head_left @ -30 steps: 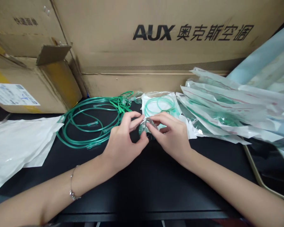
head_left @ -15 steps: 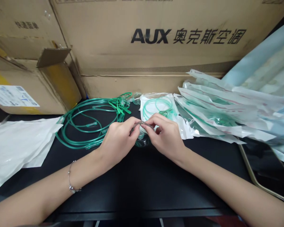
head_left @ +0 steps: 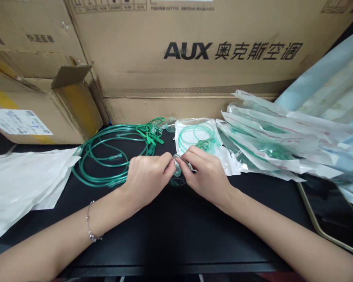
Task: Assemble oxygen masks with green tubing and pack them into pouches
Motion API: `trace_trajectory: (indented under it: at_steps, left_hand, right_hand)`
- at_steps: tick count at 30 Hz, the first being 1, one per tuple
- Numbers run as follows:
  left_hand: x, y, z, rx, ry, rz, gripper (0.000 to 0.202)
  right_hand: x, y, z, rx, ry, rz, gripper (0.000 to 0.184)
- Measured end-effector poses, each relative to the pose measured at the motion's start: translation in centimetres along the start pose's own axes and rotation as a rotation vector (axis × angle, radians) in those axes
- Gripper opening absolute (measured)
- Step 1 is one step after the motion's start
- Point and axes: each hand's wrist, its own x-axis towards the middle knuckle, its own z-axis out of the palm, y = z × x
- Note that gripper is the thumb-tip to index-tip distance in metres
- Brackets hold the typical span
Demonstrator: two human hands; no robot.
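Note:
Fingertip to fingertip, my left hand [head_left: 150,176] and my right hand [head_left: 207,172] pinch a thin grey strip [head_left: 178,156] that curves between them; its exact kind does not show. Just below the fingertips, a clear plastic piece [head_left: 177,180] rests on the black table, partly covered by my hands. Beyond my left hand lie coils of green tubing [head_left: 90,164] with green straps [head_left: 150,135] bunched at their far end. Behind my right hand is a white and clear packet [head_left: 191,124] with pale green tubing inside.
Several sealed packets with green contents [head_left: 270,145] are heaped at the right, near a phone [head_left: 332,211]. White sheets or pouches [head_left: 26,176] lie at the left. Cardboard boxes, one open [head_left: 67,113] and one large [head_left: 188,78], line the back of the black table [head_left: 176,235].
My fingertips have drawn closer together and the strip between them now bows upward, with less of it showing. The whole view has shifted slightly.

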Motion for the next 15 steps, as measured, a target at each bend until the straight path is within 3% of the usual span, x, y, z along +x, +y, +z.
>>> trace_trajectory:
  at_steps: [4,9,11,13,15]
  left_hand:
    - [0.5,-0.5,-0.5,-0.187,-0.079,-0.123,0.022]
    - [1.8,-1.9,-1.2,-1.06,-0.376,-0.334,0.033]
    - [2.0,-2.3,-1.0,-1.257,-0.531,-0.437,0.03]
    - [2.0,-2.5,-0.6,-1.331,-0.644,-0.527,0.029]
    - [1.9,-2.4,-0.3,-1.375,-0.675,-0.607,0.029]
  right_hand:
    - [0.2,0.4,0.0,0.143,0.005,0.096,0.023]
    - [1.0,1.3,-0.6,0.837,-0.126,0.409,0.02]
    - [1.2,1.7,-0.8,1.061,-0.199,0.486,0.021]
    - [1.3,2.0,-0.8,1.111,-0.229,0.527,0.02]
    - [1.2,2.2,-0.6,1.038,-0.22,0.564,0.018]
